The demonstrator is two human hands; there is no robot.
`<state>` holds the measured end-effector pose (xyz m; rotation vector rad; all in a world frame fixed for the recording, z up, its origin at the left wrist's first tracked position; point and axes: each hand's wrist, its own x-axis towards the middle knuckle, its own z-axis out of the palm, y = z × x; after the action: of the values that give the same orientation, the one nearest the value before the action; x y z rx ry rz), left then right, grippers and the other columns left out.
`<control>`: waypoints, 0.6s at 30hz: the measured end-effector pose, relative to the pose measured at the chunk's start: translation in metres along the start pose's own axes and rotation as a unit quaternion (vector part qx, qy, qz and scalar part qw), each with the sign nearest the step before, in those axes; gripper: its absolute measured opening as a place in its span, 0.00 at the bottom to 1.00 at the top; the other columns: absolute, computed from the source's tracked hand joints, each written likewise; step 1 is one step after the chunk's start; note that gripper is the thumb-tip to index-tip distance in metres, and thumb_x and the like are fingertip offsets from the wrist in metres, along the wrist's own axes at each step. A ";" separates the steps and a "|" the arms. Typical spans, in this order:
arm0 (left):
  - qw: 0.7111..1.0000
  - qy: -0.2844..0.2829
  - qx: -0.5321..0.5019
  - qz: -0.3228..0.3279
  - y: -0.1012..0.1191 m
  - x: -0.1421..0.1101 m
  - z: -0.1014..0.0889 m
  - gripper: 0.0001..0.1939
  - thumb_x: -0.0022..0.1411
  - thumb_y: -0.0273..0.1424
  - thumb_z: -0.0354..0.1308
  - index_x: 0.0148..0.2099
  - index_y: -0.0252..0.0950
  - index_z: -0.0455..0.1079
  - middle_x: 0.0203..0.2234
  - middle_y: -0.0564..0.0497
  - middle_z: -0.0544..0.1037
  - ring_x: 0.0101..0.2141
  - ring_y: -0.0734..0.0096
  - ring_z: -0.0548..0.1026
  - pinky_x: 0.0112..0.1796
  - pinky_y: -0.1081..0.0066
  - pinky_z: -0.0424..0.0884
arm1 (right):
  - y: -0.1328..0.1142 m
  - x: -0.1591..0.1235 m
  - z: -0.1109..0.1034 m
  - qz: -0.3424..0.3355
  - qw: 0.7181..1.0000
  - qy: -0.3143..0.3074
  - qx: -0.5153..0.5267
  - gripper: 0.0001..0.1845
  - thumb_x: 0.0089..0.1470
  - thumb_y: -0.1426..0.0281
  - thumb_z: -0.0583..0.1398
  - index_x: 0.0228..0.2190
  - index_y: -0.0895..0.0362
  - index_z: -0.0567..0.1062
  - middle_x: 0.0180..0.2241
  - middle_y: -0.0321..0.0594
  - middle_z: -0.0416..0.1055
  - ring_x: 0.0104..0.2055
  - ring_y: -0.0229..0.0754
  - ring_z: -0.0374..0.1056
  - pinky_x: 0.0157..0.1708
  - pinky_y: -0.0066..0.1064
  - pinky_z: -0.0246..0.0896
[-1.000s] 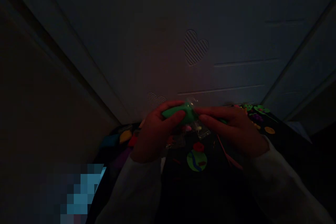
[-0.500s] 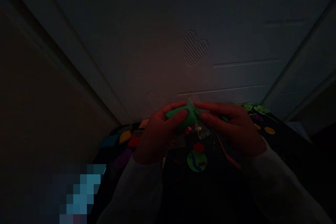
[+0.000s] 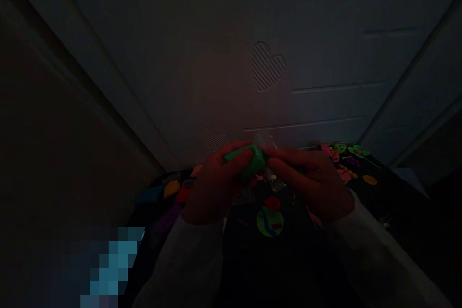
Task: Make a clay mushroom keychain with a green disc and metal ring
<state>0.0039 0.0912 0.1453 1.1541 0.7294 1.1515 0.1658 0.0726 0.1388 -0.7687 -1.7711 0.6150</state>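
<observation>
The clay lump [image 3: 252,163] lies between the left grip [image 3: 209,185] and the right grip [image 3: 317,180], above the table [image 3: 384,195], with a plastic wrapper [image 3: 266,141] at its right end. Nearer, between the two forearms, lies a clay disc [image 3: 277,216]; on it are a strip [image 3: 267,224] and, right of that, a short bar [image 3: 276,226]. A small clay piece [image 3: 272,203] is at the disc's far edge. Clay packs [image 3: 172,188] sit left of the left grip. Clay shapes [image 3: 359,150] cluster far right, a round piece [image 3: 370,180] nearer. Behind everything stands a wall [image 3: 180,57].
</observation>
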 end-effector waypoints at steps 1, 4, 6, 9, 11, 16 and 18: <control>1.000 0.006 -0.002 0.003 0.000 0.000 0.001 0.18 0.52 0.36 0.61 0.42 0.32 0.65 0.23 0.53 0.74 0.20 0.79 0.69 0.22 0.80 0.67 | 0.000 0.000 0.000 -0.008 1.000 0.023 -0.013 0.15 0.53 0.70 0.58 0.44 0.50 0.73 0.37 0.29 0.76 0.38 0.30 0.71 0.38 0.18 0.63; 1.000 0.006 0.004 0.012 -0.001 0.000 0.001 0.18 0.52 0.38 0.60 0.43 0.33 0.65 0.22 0.53 0.74 0.20 0.79 0.70 0.22 0.80 0.67 | 0.000 -0.001 0.000 -0.018 0.998 0.049 -0.045 0.12 0.51 0.70 0.59 0.40 0.51 0.75 0.33 0.28 0.77 0.35 0.29 0.71 0.34 0.17 0.63; 1.000 0.007 0.017 0.015 -0.002 0.000 0.000 0.19 0.52 0.38 0.60 0.43 0.33 0.65 0.22 0.53 0.74 0.21 0.78 0.70 0.22 0.80 0.67 | 0.000 -0.001 -0.001 -0.017 0.998 0.024 -0.053 0.12 0.52 0.70 0.58 0.40 0.51 0.75 0.32 0.28 0.77 0.36 0.30 0.71 0.36 0.18 0.64; 1.000 0.017 0.018 0.016 0.000 0.000 0.000 0.18 0.52 0.37 0.60 0.43 0.33 0.66 0.21 0.54 0.73 0.20 0.78 0.70 0.22 0.80 0.67 | 0.000 0.000 0.000 -0.026 0.998 0.014 -0.058 0.12 0.53 0.70 0.58 0.41 0.54 0.75 0.37 0.31 0.76 0.39 0.31 0.71 0.39 0.19 0.64; 1.000 0.023 0.013 0.017 0.002 -0.001 0.001 0.17 0.52 0.36 0.60 0.43 0.33 0.66 0.21 0.54 0.73 0.20 0.79 0.70 0.22 0.80 0.67 | 0.001 0.000 0.001 -0.043 0.995 0.054 -0.078 0.12 0.51 0.70 0.59 0.40 0.56 0.75 0.37 0.33 0.76 0.37 0.31 0.72 0.37 0.19 0.64; 0.999 0.036 0.022 0.029 0.003 -0.002 0.003 0.16 0.50 0.36 0.62 0.41 0.35 0.68 0.24 0.54 0.75 0.21 0.79 0.72 0.22 0.81 0.69 | -0.001 0.001 0.000 -0.062 0.984 0.114 -0.122 0.05 0.47 0.70 0.63 0.29 0.57 0.77 0.27 0.32 0.76 0.26 0.29 0.69 0.27 0.19 0.62; 0.999 0.030 0.026 0.033 0.003 -0.003 0.001 0.17 0.50 0.36 0.63 0.41 0.36 0.68 0.23 0.54 0.76 0.21 0.78 0.72 0.22 0.81 0.69 | -0.003 0.001 -0.001 -0.053 0.984 0.122 -0.121 0.03 0.46 0.70 0.63 0.26 0.57 0.76 0.22 0.30 0.74 0.23 0.27 0.66 0.23 0.18 0.59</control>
<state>0.0031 0.0877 0.1477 1.1990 0.7756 1.2336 0.1663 0.0717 0.1421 -0.8701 -1.6624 0.2249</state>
